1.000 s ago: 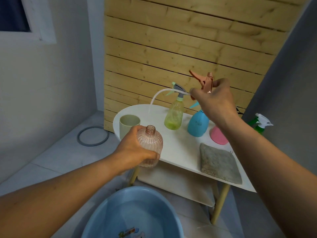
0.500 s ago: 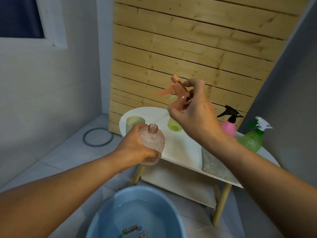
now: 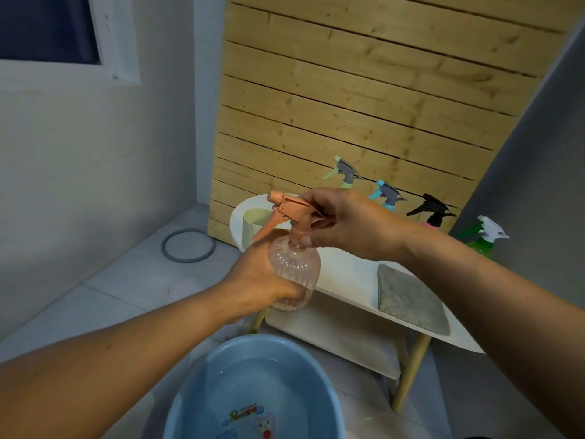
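**Asker:** Where is the bottle, and who holds it?

**Describer:** A person holds a clear, ribbed pink bottle [image 3: 296, 270] upright in the air, near the middle of the scene. It hangs above the far rim of a blue basin [image 3: 196, 384] of water on the floor, just in front of a white table [image 3: 345, 267].

**Asker:** What are the hands doing?

**Describer:** The left hand [image 3: 262, 280] wraps its fingers round the bottle's round belly from the left. The right hand [image 3: 345, 223] comes from the right and curls round the back of a peach spray head [image 3: 288, 210]. Its thumb and fingers pinch the collar at the bottle's neck.

**Asker:** How far along is the work?

**Describer:** The spray head already sits on the neck, trigger pointing left, so the fitting seems nearly done. Whether the collar is screwed tight cannot be told, nor whether the bottle holds water. What is likely left is a last twist and setting the bottle down.

**Asker:** What else is there?

**Describer:** The table carries a pale cup [image 3: 253, 226] at its left end and a grey cloth [image 3: 411, 302] towards the right. Four more spray bottles stand along its far edge, against a wooden slat panel [image 3: 348, 106]
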The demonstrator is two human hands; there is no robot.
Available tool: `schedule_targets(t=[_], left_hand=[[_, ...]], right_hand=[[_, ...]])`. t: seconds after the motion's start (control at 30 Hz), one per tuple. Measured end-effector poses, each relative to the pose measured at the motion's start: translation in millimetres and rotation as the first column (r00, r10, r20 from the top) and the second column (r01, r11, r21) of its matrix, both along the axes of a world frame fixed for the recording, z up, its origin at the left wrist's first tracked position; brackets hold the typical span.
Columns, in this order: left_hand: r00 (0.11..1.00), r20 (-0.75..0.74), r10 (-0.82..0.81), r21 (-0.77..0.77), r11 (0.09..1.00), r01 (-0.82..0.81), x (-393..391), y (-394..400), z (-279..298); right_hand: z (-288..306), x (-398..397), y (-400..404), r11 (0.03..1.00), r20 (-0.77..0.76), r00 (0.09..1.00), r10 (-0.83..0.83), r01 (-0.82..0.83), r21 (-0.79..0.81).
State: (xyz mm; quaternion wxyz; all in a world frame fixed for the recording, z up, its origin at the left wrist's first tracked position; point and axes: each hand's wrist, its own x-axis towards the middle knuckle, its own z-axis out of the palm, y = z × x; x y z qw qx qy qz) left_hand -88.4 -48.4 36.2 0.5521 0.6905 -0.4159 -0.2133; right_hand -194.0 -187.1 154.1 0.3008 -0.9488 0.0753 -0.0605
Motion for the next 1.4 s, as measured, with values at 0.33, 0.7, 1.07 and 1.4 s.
schedule_targets(t=[0.33,0.7,1.07,1.4], left_hand=[[0.995,-0.039,-0.093,0.010,0.996,0.093,0.6,11.3,2.0],[0.992,-0.120,0.038,0.064,0.998,-0.030,-5.3,1.1,-0.8],[0.978,-0.118,0.174,-0.009,0.984,-0.176,-4.1,-2.1,13.4],[0.959,-0.177,0.220,-0.044,0.972,-0.231,-6.8,-7.1,21.2]], right_hand=[[7.8,4.4,2.8,0.987,-0.142,0.985,0.096,-0.112,-0.111],[-6.7,10.2,19.1,0.918,-0.026,0.966,-0.256,0.235,-0.318],[-34.4,7.0,11.7,0.962,0.216,0.940,-0.264,0.241,0.128],[-41.3,16.9,26.4,0.903,0.356,0.840,-0.410,0.428,0.030]])
